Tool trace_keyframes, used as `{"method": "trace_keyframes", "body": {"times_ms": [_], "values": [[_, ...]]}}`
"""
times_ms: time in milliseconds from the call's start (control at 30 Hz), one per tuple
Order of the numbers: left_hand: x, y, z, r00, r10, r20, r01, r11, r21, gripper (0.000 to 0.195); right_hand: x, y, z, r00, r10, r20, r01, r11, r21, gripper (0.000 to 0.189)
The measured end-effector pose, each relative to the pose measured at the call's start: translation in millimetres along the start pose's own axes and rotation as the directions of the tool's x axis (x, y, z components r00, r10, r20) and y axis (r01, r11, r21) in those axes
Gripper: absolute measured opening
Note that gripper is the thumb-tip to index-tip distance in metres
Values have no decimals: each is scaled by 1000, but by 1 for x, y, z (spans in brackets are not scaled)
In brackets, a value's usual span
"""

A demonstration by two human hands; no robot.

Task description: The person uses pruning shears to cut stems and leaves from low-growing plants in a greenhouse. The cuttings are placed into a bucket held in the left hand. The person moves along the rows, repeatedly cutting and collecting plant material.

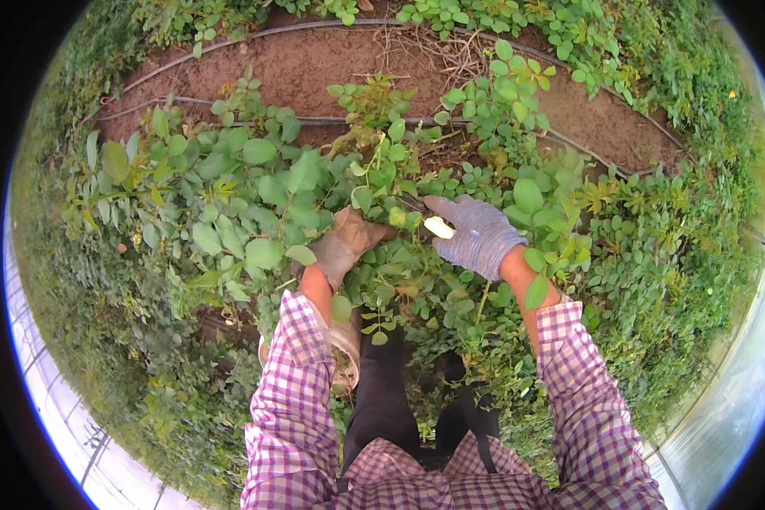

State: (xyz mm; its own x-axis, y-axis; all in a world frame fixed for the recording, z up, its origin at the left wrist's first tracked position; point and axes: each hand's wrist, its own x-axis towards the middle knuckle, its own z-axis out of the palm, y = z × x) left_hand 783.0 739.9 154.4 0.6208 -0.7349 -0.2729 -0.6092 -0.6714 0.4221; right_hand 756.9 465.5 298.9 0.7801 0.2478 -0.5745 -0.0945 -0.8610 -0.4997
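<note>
My left hand (350, 242), in a brownish work glove, reaches in among the leaves of a rose bush (382, 172). Its fingertips point right, beside a yellowish-green leaf (398, 217); leaves hide whether they pinch a stem. Just to the right, my right hand (478, 233) wears a grey-blue knit glove and grips pruning shears. The pale handle of the shears (438, 227) shows under the thumb side of the hand. Their dark blades (412, 203) point up and left into the foliage, and the tips are partly covered by leaves.
A whitish bucket (345, 357) sits below my left forearm, beside my leg. Beyond the bush runs reddish-brown soil (293, 70) with dark irrigation hoses (331, 120) across it. Dry twigs (449, 54) lie heaped there. Dense leafy plants (663, 274) crowd both sides.
</note>
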Motion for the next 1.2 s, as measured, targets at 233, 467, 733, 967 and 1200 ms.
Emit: {"method": "trace_keyframes", "body": {"times_ms": [233, 467, 733, 967, 1200], "values": [[10, -8, 6, 829, -493, 263, 464, 346, -815, 46, 19, 3, 10, 988, 154, 28, -155, 934, 322, 57], [54, 22, -34, 871, -460, 172, 485, 750, -449, 31, 57, 28, 62, 774, 632, 30, -277, 296, 914, 41], [0, -79, 85, 866, -491, 100, 501, 850, -162, 50, 61, 8, 28, 943, 310, 123, -118, -34, 992, 52], [50, 28, -57, 761, -532, 371, 563, 826, 29, 53, -10, -2, 24, 968, 244, -61, -229, 956, 184, 61], [21, 2, -12, 890, -435, 135, 246, 209, -946, 63, 38, 26, 35, 871, 473, -134, -325, 759, 564, 34]]}}
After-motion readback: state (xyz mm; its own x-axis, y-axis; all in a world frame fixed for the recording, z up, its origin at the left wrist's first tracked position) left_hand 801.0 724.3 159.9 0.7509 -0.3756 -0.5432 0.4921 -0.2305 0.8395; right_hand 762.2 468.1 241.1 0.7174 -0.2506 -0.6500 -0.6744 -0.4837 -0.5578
